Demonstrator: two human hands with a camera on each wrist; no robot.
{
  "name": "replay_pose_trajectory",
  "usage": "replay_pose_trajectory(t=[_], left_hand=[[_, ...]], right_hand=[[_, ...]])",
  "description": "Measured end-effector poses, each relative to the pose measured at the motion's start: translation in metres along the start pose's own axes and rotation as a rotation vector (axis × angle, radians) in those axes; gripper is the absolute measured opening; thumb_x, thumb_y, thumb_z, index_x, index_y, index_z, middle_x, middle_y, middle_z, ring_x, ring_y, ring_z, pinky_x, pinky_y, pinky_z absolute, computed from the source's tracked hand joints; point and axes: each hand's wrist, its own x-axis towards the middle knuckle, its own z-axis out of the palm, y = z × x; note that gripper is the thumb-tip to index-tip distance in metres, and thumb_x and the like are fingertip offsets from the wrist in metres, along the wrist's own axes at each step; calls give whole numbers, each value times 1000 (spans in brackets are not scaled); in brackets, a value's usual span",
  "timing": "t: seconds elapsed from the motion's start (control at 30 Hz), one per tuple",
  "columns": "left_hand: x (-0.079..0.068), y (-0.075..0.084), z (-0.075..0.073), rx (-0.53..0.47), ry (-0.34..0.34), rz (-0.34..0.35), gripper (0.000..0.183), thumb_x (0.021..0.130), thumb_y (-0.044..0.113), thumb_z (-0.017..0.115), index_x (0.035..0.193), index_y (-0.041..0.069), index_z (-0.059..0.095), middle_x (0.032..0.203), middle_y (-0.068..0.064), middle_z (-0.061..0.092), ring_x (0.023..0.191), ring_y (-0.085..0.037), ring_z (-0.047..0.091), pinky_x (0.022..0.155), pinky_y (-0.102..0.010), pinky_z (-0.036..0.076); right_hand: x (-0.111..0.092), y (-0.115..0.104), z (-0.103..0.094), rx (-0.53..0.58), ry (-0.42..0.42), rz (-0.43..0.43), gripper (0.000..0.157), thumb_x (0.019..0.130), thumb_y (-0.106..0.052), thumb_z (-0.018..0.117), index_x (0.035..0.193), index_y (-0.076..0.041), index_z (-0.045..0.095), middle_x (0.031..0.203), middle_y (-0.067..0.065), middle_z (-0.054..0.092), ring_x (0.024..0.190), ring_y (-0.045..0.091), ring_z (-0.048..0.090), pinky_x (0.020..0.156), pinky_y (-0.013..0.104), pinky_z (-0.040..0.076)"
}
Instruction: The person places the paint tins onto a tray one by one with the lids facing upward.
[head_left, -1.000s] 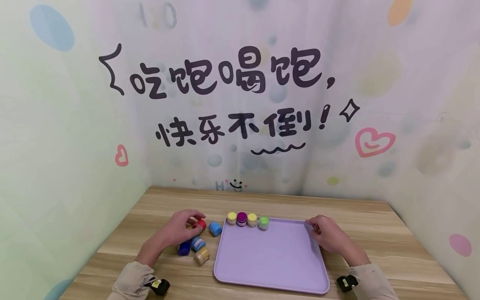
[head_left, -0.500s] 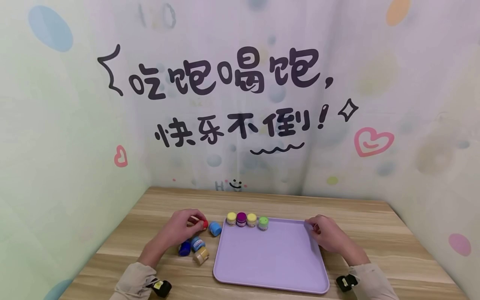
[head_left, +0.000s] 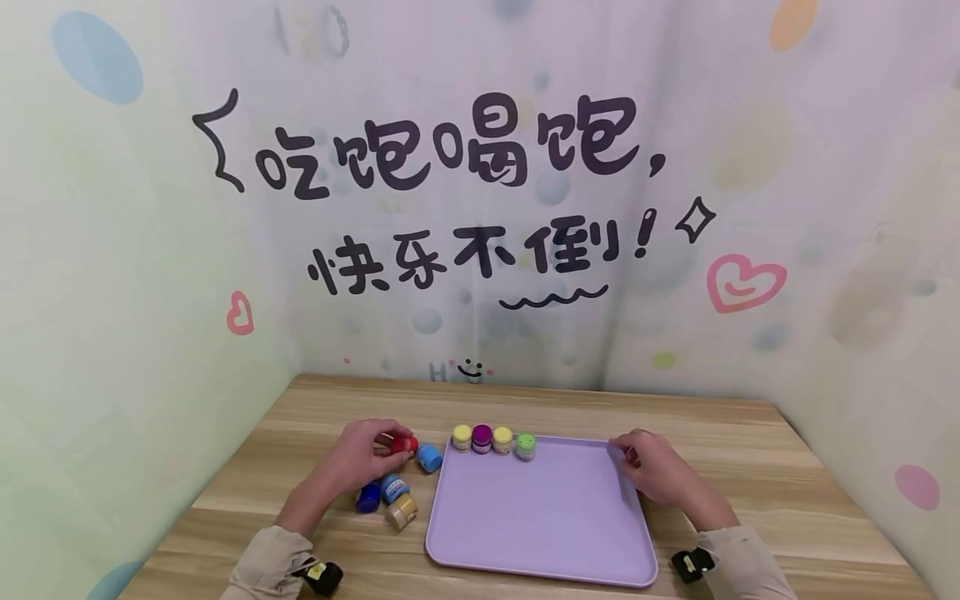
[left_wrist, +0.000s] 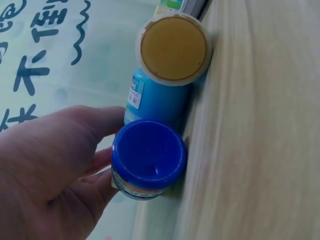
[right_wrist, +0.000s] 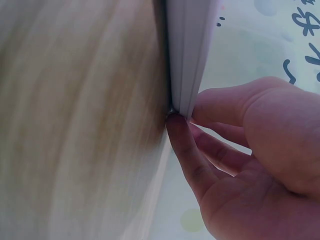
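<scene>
My left hand (head_left: pixel 358 457) pinches a small paint jar with a red lid (head_left: pixel 406 444), left of the lilac tray (head_left: pixel 540 525). That red jar is hidden in the left wrist view, where a dark blue jar (left_wrist: pixel 149 154) blocks the fingertips. Close by lie a light blue jar (head_left: pixel 430 457), another light blue jar (head_left: pixel 395 487) and a tan-lidded jar (head_left: pixel 402 511). At the tray's far right corner my right hand (head_left: pixel 654 468) grips the rim, thumb and fingers on either side of it in the right wrist view.
Along the tray's far edge, from its left corner, stand a yellow jar (head_left: pixel 462 438), a purple jar (head_left: pixel 482 439), a second yellow jar (head_left: pixel 502 441) and a green jar (head_left: pixel 526 447). A wooden table (head_left: pixel 720 433) carries everything, with a printed curtain (head_left: pixel 480 333) behind.
The red lid first turns out of sight in my left fingers, then shows more again; the hand itself shifts hardly at all. My right hand stays on the tray's corner.
</scene>
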Motion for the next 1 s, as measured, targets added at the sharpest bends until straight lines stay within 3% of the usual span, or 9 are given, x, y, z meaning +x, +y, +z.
replay_pose_trajectory(t=[0.2,0.53,1.0], left_hand=[[0,6,0,-7,50,-38,26,97,16,83,122,13,78,120,-6,76,108,-23,76,92,-40,67],[7,19,3,2,136,7,33,99,18,81,131,13,73,124,-6,76,112,-21,76,94,-36,66],[13,43,12,-52,91,85,29,100,18,80,127,10,76,118,-6,78,105,-20,77,92,-37,67]], right_hand=[[1,0,-1,2,2,-8,26,91,5,77,116,9,78,94,7,72,83,13,61,69,28,56],[0,-1,-2,5,-12,8,27,91,5,77,117,9,77,94,9,72,83,14,61,69,29,56],[2,2,0,4,-17,4,27,91,4,77,118,8,78,91,4,69,82,12,58,68,27,54]])
